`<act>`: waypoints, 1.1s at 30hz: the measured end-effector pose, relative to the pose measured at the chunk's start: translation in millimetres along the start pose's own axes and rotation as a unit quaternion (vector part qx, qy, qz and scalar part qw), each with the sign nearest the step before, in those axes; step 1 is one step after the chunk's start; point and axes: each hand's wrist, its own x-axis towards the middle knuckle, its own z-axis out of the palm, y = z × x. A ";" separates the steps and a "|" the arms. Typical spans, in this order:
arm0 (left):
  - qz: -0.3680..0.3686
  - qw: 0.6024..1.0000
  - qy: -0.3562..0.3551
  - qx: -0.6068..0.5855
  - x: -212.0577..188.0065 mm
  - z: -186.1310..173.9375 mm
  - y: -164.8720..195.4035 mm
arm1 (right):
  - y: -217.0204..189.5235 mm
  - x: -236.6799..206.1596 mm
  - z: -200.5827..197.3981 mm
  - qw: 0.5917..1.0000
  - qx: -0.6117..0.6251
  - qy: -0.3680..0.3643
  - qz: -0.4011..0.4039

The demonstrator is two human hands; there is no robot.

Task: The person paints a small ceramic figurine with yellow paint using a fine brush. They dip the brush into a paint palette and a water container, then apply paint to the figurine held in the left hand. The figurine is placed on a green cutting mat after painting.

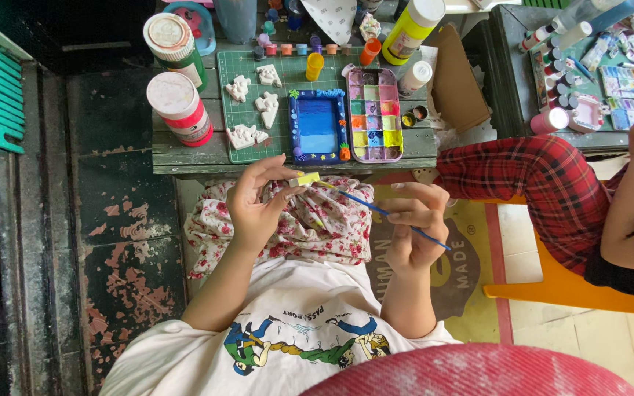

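Note:
My left hand (pixel 258 202) pinches a small plaster piece painted yellow (pixel 305 179) over my lap. A thin blue-handled paintbrush (pixel 376 209) is held in my right hand (pixel 414 224), with its tip touching the piece. Both hands hover just in front of the wooden table edge (pixel 207 163). On the table lie a blue painted frame (pixel 318 126), a paint palette with many coloured wells (pixel 375 114) and several unpainted white plaster shapes (pixel 254 103) on a green cutting mat (pixel 229 147).
Two large lidded paint jars (pixel 179 106) stand at the table's left. Small paint pots and a yellow bottle (pixel 409 29) line the back. Another person in red plaid trousers (pixel 544 183) sits on an orange chair (pixel 574 290) at right, at a second table (pixel 511 81).

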 end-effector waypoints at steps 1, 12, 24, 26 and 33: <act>-0.007 1.000 0.001 -0.012 -0.2 -0.1 -1.0 | 1.2 -0.9 0.0 1.000 0.022 0.020 0.011; -0.228 0.952 0.001 -0.206 11.0 -6.0 -8.0 | 20.7 -13.1 7.5 0.982 0.171 0.068 0.052; -0.242 0.944 0.010 -0.223 13.3 -4.0 -3.4 | 9.4 0.9 6.3 0.998 0.063 0.029 -0.009; -0.239 0.949 0.014 -0.206 13.2 -3.2 -2.0 | 7.5 2.6 4.6 0.999 0.038 0.022 -0.022; -0.202 0.968 0.025 -0.149 12.0 0.0 3.1 | 7.0 4.4 -7.0 0.994 -0.037 -0.050 -0.085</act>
